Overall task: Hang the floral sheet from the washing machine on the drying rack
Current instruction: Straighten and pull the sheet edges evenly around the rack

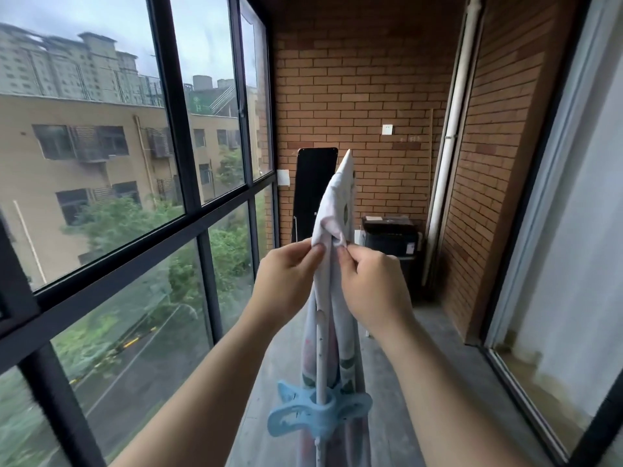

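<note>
Item: floral sheet (pixel 332 210), white with faded green and pink print.
Location: draped over the drying rack (pixel 320 372). It runs from the frame's centre down to 6 o'clock, with one peak standing up at 12 o'clock of the hands.
Left hand (pixel 286 274): pinching a fold of the sheet between thumb and fingers, at 9 o'clock of the fold.
Right hand (pixel 374 281): pinching the same fold from 3 o'clock, fingers curled; the two hands sit just beside each other.
Handling (judged): soft and limp with no stiffness, and it bunches where gripped. Fresh from the wash, it is probably damp, so it would cling and weigh more than it looks. Not fragile.
Where to hold (judged): along a hem or fold edge, with the hands drawn apart so the cloth spreads along the rail.
Count, sheets: one.
Count, hands: two, both on the cloth.
Count, rack rails visible: one white rail; the rest is hidden under the cloth.
Count, clips: one blue clip (pixel 320 412) around the rail at 6 o'clock.
Count, other: one black panel (pixel 313 193) leaning at 12 o'clock; one black box (pixel 389 234) at 2 o'clock.
Progress (judged): sheet already on the rack, not yet spread.
</note>
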